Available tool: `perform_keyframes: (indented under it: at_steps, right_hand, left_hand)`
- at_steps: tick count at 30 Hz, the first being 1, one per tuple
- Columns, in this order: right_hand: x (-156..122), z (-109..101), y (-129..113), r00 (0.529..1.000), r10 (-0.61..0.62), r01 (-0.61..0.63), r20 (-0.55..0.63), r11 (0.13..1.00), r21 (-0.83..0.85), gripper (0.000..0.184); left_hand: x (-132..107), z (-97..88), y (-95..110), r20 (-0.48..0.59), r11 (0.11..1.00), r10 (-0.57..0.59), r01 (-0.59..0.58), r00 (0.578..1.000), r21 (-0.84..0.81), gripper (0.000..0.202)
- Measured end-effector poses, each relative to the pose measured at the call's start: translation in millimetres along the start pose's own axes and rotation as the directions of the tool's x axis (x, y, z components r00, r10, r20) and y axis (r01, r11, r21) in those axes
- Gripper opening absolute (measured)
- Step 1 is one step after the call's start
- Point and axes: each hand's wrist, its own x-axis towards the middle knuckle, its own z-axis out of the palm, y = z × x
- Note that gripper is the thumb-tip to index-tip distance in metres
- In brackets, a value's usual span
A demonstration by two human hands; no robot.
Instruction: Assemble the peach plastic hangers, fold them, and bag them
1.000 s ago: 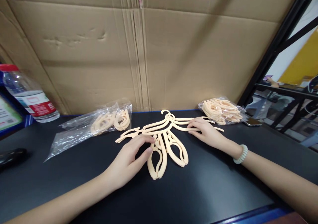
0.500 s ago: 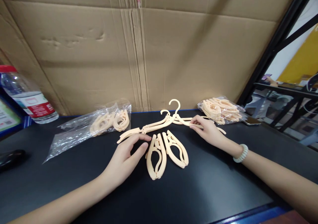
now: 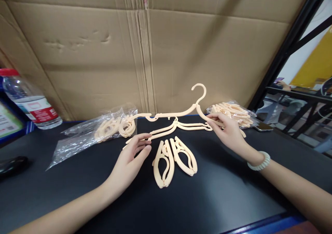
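Observation:
My right hand (image 3: 227,132) pinches one arm of an unfolded cream plastic hanger (image 3: 178,114). That hanger is raised and tilted, its hook pointing up before the cardboard. Lower down, other unfolded hangers (image 3: 190,125) lie together on the black table, partly overlapped by the raised one. My left hand (image 3: 133,156) is at their left end, thumb apart from the curved fingers; the fingertips overlap the hanger's end, and firm contact cannot be made out. Two folded hangers, a left one (image 3: 156,170) and a right one (image 3: 192,158), lie side by side between my hands.
Clear plastic bags with folded hangers lie at left (image 3: 75,140) and right (image 3: 233,113). A water bottle (image 3: 36,104) and a black mouse (image 3: 12,166) are on the left. A phone (image 3: 264,127) lies by the right bag. Cardboard (image 3: 207,47) stands behind the table.
My right hand has lifted one hanger up and rightward off the others, exposing those beneath. My left hand has shifted slightly left, away from the folded hangers.

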Motion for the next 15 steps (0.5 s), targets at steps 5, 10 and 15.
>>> perform_keyframes:
  at_steps: [5,10,15]
  right_hand:
    - [-2,-4,-9,0.994,-0.105,0.107,0.038,0.994,-0.031,0.015]
    - [-6,-2,-14,0.967,-0.225,0.229,0.116,0.973,-0.022,0.016]
    - [-7,-1,-15,0.946,-0.297,0.303,0.132,0.953,-0.027,0.013]
  left_hand:
    - [-4,3.8,2,-0.072,0.988,-0.038,0.027,0.997,-0.152,0.05]
    - [-9,4.2,5,-0.14,0.979,0.006,-0.034,0.99,-0.202,0.054]
    - [-10,2.5,6,-0.151,0.983,0.021,-0.048,0.988,-0.175,0.042]
